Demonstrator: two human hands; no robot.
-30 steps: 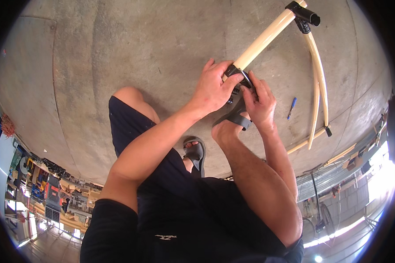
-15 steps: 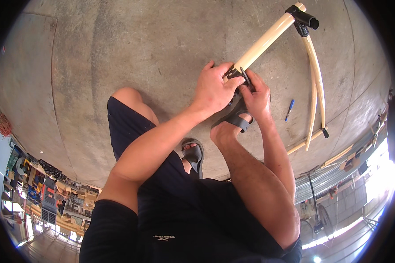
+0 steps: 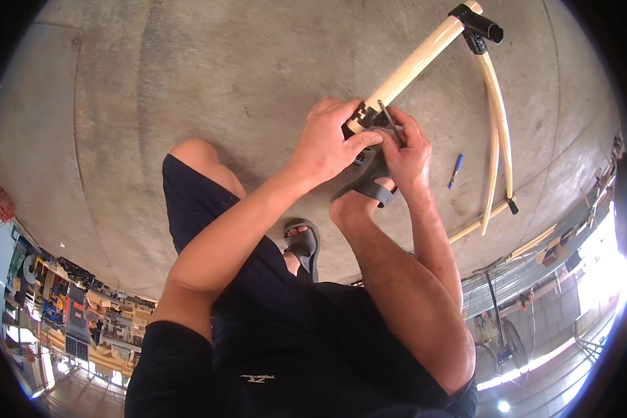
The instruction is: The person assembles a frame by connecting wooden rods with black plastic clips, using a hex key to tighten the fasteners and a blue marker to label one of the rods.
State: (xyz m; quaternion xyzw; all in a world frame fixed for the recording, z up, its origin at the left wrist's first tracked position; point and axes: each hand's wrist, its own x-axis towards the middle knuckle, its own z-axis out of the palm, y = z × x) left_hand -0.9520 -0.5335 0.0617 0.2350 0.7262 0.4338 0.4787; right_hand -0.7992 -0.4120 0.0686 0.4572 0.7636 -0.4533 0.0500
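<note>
A bicycle frame of pale, glossy wooden tubes (image 3: 416, 64) joined by black fittings reaches from my hands to the upper right. My left hand (image 3: 327, 143) is closed round the near end of its thick tube, at a black joint (image 3: 364, 115) with a notched edge. Beside that joint, my right hand (image 3: 409, 153) pinches a thin dark metal rod (image 3: 389, 118) that slants up past the tube. Its lower end is hidden by my fingers. Another black fitting (image 3: 482, 29) with an open tube end sits at the frame's far corner.
A blue pen (image 3: 455, 171) lies on the concrete floor (image 3: 209, 76), right of my hands. Two slender curved frame tubes (image 3: 496, 132) run down beyond it. My sandalled foot (image 3: 373, 189) is just below the joint. Shelves with boxes (image 3: 104, 317) stand at the lower left.
My left hand has shifted slightly left and down, and more of the notched black joint shows. The rod in my right hand has turned to a different slant.
</note>
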